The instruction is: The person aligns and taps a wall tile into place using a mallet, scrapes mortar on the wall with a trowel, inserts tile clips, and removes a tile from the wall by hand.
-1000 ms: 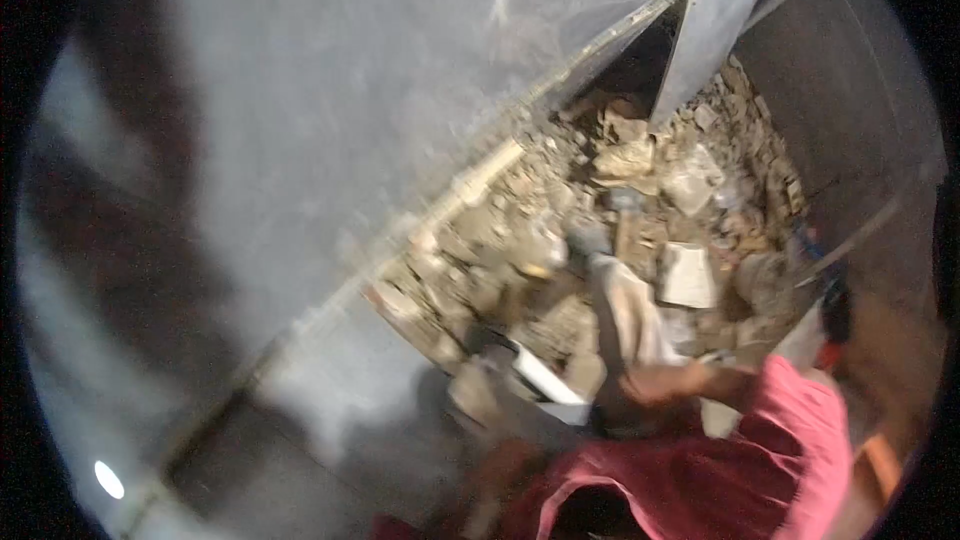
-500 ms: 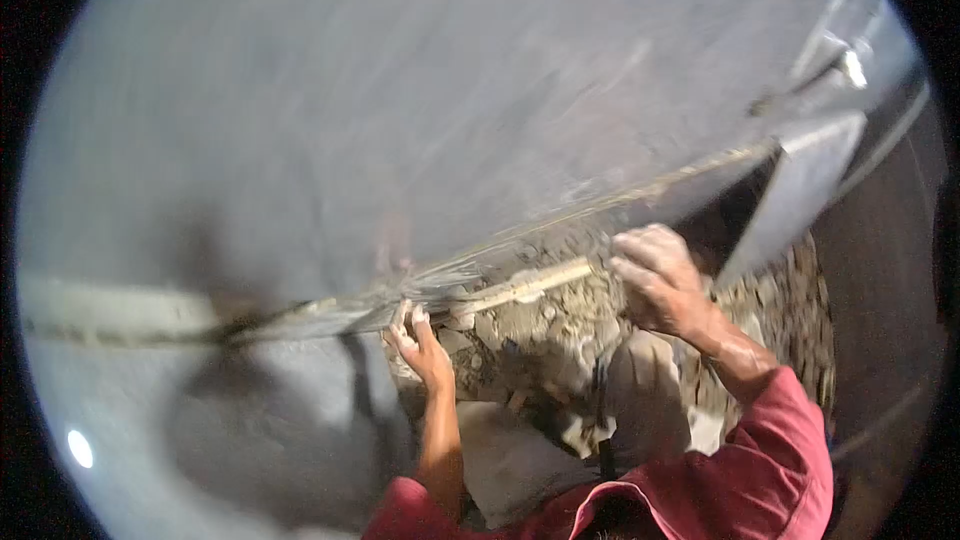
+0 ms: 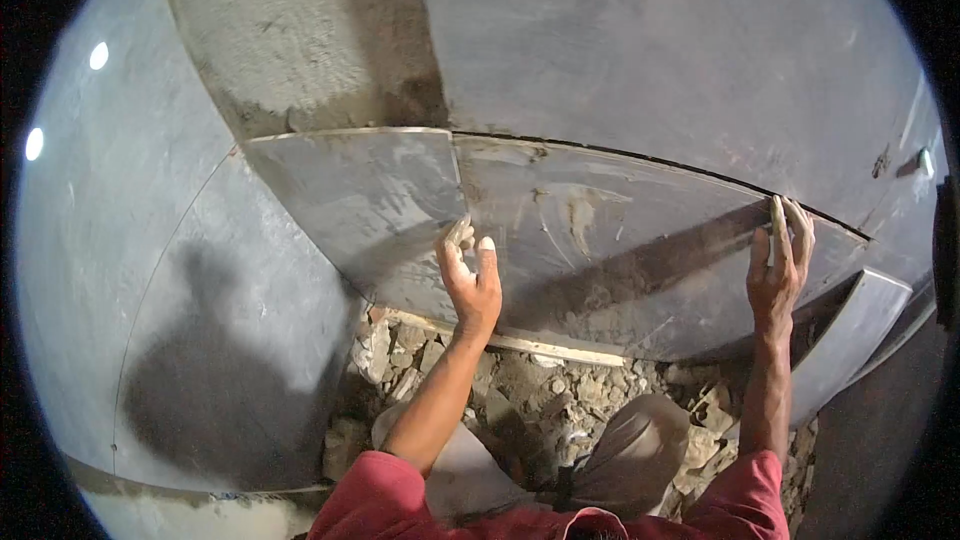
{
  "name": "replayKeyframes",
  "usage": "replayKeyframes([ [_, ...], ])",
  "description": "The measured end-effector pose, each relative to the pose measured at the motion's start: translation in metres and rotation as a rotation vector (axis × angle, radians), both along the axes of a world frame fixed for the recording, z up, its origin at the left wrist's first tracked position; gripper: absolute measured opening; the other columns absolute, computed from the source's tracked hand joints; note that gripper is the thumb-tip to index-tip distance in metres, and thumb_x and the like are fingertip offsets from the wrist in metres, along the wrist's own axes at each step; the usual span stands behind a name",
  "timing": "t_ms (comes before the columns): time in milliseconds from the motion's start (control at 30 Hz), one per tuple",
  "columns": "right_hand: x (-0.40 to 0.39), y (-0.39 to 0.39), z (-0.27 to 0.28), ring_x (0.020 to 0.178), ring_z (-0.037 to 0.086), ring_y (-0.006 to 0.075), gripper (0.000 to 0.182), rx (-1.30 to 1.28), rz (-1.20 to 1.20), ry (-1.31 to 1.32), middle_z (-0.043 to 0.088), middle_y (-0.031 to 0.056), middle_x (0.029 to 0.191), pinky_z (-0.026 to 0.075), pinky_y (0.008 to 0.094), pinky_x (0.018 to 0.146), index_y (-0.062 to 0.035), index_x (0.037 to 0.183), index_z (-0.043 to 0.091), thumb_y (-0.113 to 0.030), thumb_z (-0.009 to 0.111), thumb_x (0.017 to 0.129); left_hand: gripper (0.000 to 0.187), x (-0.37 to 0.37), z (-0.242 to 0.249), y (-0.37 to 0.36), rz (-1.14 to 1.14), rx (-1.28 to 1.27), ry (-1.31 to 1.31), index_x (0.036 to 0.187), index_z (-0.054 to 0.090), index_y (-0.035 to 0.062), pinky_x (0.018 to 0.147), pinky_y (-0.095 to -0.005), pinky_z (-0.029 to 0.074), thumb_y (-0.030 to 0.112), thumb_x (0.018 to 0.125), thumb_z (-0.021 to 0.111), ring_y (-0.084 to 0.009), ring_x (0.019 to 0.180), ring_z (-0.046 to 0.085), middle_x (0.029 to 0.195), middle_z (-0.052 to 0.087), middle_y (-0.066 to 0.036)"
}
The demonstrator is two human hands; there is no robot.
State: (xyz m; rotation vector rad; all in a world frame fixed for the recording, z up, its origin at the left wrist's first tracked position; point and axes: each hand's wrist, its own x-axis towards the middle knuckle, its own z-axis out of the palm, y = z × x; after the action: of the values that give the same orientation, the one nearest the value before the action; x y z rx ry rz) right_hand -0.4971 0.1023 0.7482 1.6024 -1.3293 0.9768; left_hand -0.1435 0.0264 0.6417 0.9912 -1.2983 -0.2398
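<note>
A large grey tile (image 3: 620, 270), smeared with dried mortar, stands against the wall before me. My right hand (image 3: 778, 275) rests near its upper right edge, fingers stretched up to the dark gap under the upper grey tile (image 3: 650, 50). Beside the seam at the tile's left end is my left hand (image 3: 472, 280), thumb up and fingers loosely bent, gripping nothing. A smaller grey tile (image 3: 360, 175) adjoins on that side, its upper edge nearly level. Under the large tile runs a pale narrow strip (image 3: 550, 350).
Broken rubble (image 3: 400, 350) covers the ground around my knees (image 3: 635, 445). A bare mortar patch (image 3: 290, 30) lies above the smaller tile. At the right leans a narrow grey tile piece (image 3: 850, 340). The left wall (image 3: 230, 340) carries my shadow.
The view has swung and sharpened, showing more of the wall's lower tiles. My right hand has gone from curled over the rubble to outstretched on the tile; my left hand has moved up onto the seam.
</note>
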Motion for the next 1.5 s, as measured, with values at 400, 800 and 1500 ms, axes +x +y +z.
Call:
replayKeyframes([
  [400, 0.018, -0.004, 0.022, 0.091, 0.055, 0.0285, 0.016, -0.063, -0.062, -0.064, 0.059, 0.0116, 0.096, 0.044, 0.0383, 0.081, -0.0048, 0.098, 0.061, -0.014, 0.062, 0.084, 0.04, 0.014, 0.022, 0.007, -0.011, -0.204, -0.135, 0.123, 0.045, -0.0074, 0.103, -0.0397, 0.034, 0.005, 0.086, 0.052, -0.032, 0.123, 0.041, 0.133, 0.041, -0.02],
  [800, 0.005, 0.015, 0.027, 0.085, 0.052, 0.0266, 0.02, -0.039, 0.04, 0.028, 0.056, 0.0095, 0.09, 0.041, 0.0391, 0.078, -0.0052, 0.094, 0.06, -0.016, 0.066, 0.078, 0.033, -0.045, 0.107, 0.004, 0.115, -0.546, -0.688, 0.117, 0.058, 0.0085, 0.108, -0.0465, 0.02, 0.016, 0.085, 0.056, -0.0229, 0.121, 0.045, 0.125, 0.053, -0.006],
  [1500, 0.031, 0.122, 0.009, 0.08, 0.055, 0.0293, 0.026, 0.156, 0.036, 0.019, 0.058, 0.0119, 0.086, 0.041, 0.0425, 0.079, -0.0039, 0.095, 0.057, -0.019, 0.064, 0.075, 0.103, 0.008, 0.048, 0.082, 0.032, -0.252, 0.17, 0.142, 0.014, 0.0002, 0.096, -0.0399, 0.035, 0.033, 0.067, 0.077, -0.0327, 0.117, 0.043, 0.132, 0.04, -0.022],
])
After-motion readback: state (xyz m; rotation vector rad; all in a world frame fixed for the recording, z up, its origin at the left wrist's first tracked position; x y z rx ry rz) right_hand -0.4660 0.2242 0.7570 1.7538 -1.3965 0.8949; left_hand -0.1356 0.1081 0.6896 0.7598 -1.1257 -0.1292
